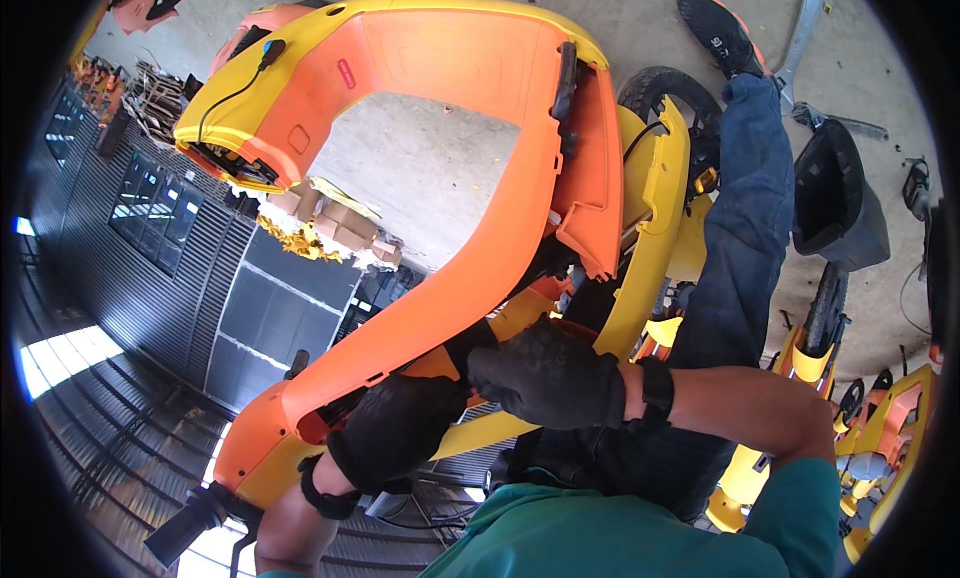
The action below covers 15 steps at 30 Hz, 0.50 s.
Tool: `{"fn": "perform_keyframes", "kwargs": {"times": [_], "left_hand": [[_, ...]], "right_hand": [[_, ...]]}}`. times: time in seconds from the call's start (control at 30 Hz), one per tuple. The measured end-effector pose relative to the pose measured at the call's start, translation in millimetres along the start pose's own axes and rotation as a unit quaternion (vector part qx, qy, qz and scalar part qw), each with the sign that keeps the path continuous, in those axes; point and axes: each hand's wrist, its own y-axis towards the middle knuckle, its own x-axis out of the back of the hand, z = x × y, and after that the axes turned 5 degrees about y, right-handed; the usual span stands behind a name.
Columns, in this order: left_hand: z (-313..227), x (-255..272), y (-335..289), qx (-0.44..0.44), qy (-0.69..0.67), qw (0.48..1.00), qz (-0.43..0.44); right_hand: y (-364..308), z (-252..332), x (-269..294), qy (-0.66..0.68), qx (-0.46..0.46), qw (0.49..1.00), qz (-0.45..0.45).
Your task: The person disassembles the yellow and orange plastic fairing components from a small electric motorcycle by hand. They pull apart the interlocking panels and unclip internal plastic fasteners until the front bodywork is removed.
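Note:
A large orange and yellow plastic scooter body panel [470, 178] fills the middle of the view, curved like an arch and lifted off the ground. My left hand [395, 433], in a black glove, grips its lower orange edge. My right hand [550, 373], also black-gloved, holds the panel just to the right of it, near a yellow trim piece [640, 278]. A black cable [235, 88] runs along the panel's yellow upper left end. My leg in blue jeans [735, 248] and a black shoe [720, 33] stand on the concrete floor.
A black tub-shaped scooter part [835, 193] and a metal wrench [800, 33] lie on the floor at the right. A tyre [670, 93] shows behind the panel. More yellow and orange scooters [880, 428] stand at the lower right. Cardboard boxes [335, 228] and a dark corrugated wall [150, 228] are at the left.

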Motion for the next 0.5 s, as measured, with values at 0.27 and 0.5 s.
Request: {"fn": "perform_keyframes", "kwargs": {"times": [0.27,0.5], "left_hand": [[0.5,5.9,5.1,-0.035,0.02,0.999,0.007],[3.6,9.3,3.8,0.016,-0.061,0.997,0.047]], "right_hand": [[0.3,-1.7,-2.6,0.007,0.023,0.999,-0.033],[0.8,3.2,3.0,0.016,0.021,1.0,-0.001]]}}
